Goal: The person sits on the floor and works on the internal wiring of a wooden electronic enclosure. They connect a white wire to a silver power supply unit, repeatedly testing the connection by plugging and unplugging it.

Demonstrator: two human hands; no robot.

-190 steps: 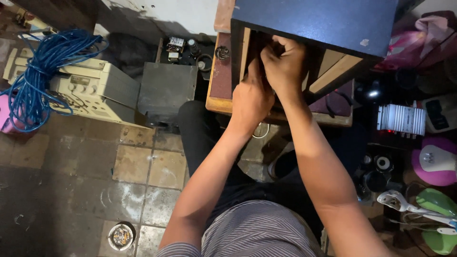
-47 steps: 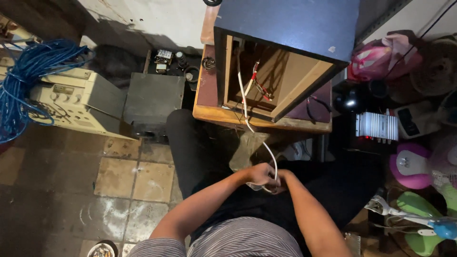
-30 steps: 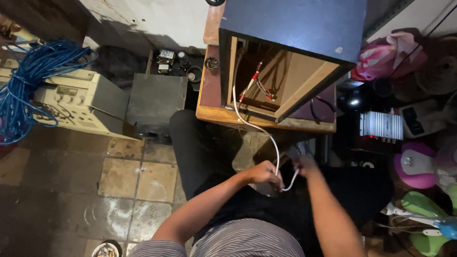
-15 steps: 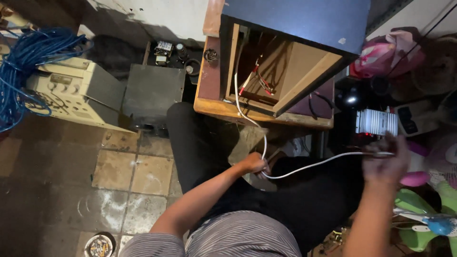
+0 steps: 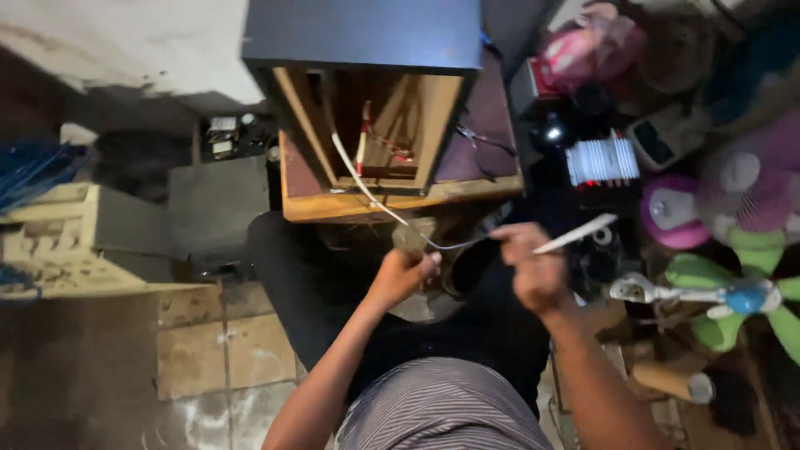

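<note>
Left hand (image 5: 402,273): closed in a grip around the white cable (image 5: 367,187), pinching it at the point where it comes down from the box.
Right hand (image 5: 533,268): fingers pressed together on the free end of the same cable, whose flat white tip juts out to the right past the knuckles.
Cable run: it rises from the hands, crosses the edge of the wooden bench (image 5: 400,200) and goes into the open back of the dark speaker box (image 5: 367,75).
Inside the box: red leads show near the middle (whether they are joined to anything is hard to tell in this blur).
Done so far: the cable is drawn out of the box and stretched between both hands, above the lap.
Left to do: the free end seems bare of any plug or joint, and the back of the box stands open.
Around: a beige instrument case (image 5: 67,242) to the left, small fans (image 5: 733,296) to the right.
</note>
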